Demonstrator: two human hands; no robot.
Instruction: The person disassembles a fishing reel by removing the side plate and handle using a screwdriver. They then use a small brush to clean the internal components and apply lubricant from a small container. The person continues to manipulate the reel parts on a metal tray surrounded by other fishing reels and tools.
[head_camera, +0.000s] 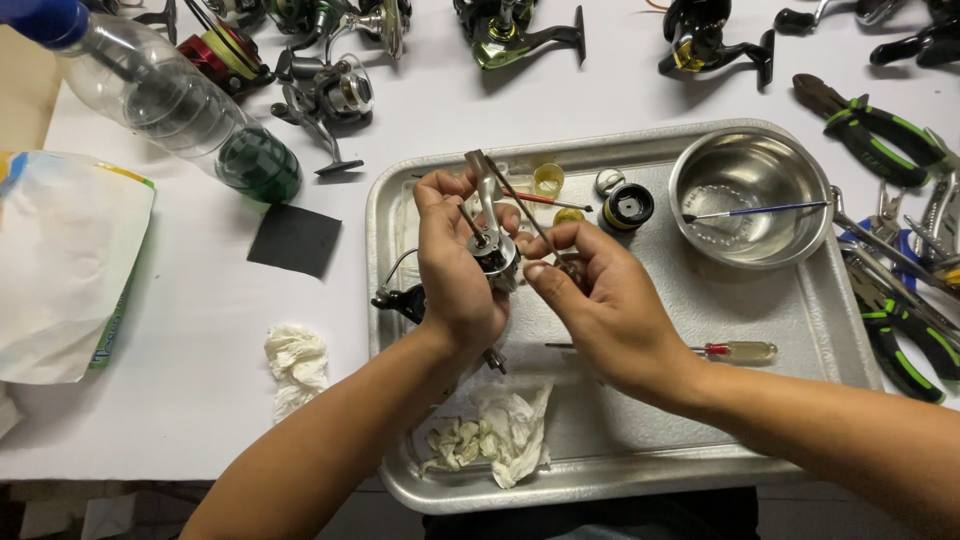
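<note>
The left hand (458, 262) is closed around a partly stripped fishing reel body (494, 252), held above the metal tray (800, 330) near its left half, with the reel's flat metal stem (480, 180) pointing up and away. The right hand (600, 300) pinches a thin rod-like tool (520, 205) between thumb and forefinger, its tip meeting the reel body at the hub. The reel body appears rigid and metallic, probably moderately heavy for its size and possibly slick with grease; the safest hold is judged to be around the housing, as now, not on the slender protruding shaft or wire bail, which could bend. On the tray lie a steel bowl (750, 195) with a small brush (760, 211) across it, a clear-handled screwdriver (735, 351), a black-and-yellow spool part (628, 206), and crumpled tissue (495, 430). Beyond the tray: green-handled pliers (880, 135), a plastic bottle (170, 100), further reels (330, 100).
</note>
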